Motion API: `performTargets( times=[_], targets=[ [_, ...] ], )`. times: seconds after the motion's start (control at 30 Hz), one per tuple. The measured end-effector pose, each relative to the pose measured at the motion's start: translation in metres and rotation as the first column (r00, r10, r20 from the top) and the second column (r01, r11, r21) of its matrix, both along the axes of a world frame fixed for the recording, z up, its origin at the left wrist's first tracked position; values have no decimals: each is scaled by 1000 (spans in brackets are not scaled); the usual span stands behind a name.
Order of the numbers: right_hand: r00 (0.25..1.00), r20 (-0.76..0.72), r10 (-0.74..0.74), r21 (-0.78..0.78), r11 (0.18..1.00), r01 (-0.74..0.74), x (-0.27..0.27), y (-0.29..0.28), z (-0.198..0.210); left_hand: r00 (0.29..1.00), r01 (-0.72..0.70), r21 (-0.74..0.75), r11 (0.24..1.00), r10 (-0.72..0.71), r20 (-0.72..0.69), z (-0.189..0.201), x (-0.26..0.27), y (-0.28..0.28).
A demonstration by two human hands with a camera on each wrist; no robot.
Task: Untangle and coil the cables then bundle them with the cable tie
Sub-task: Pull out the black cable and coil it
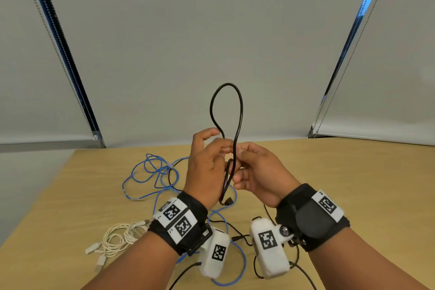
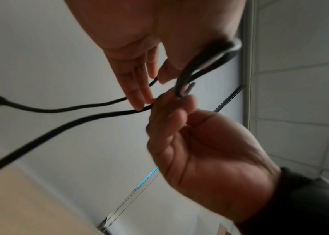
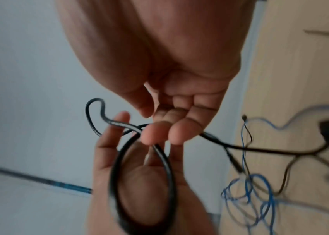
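Note:
Both hands are raised over the table with a black cable (image 1: 241, 110) between them. One loop stands up above the fingers, and a small coil (image 3: 115, 167) lies across the palm of my left hand (image 1: 211, 148). That hand's fingers are fairly straight and touch the cable (image 2: 69, 109). My right hand (image 1: 247, 155) pinches the cable where the loops cross (image 3: 169, 132). The cable's plug (image 1: 228, 201) dangles below the hands. No cable tie can be made out.
A tangled blue cable (image 1: 150, 172) lies on the wooden table (image 1: 353, 183) under and left of the hands. A white cable bundle (image 1: 117, 238) sits near the front left. A thin black cable (image 1: 235, 231) runs under the wrists. Roller blinds hang behind.

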State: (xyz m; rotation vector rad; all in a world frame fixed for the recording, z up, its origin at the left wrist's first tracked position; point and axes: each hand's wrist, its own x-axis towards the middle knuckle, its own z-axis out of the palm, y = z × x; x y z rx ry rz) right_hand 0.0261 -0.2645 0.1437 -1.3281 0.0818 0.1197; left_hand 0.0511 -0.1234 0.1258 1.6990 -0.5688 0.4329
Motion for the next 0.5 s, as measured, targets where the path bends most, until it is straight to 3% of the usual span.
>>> performTargets(
  times=[0.13,0.23,0.3,0.4,0.5],
  targets=[
    [1000,-22,8,272,962,-1,-2,-4,2,998,66,138,988,-66,-7,-9,2,11],
    [998,-1,60,294,954,-57,-4,-9,-1,996,86,156,984,-90,18,-14,7,17],
    [997,31,74,227,971,-79,-5,-13,-3,999,34,165,986,-31,-21,-17,13,20],
    [999,30,-41,65,997,39,-3,-29,1,995,-75,191,979,85,-47,-19,23,31],
    [984,52,-172,-352,919,179,-3,-49,7,989,-144,150,978,148,-13,-16,33,45]
  ],
)
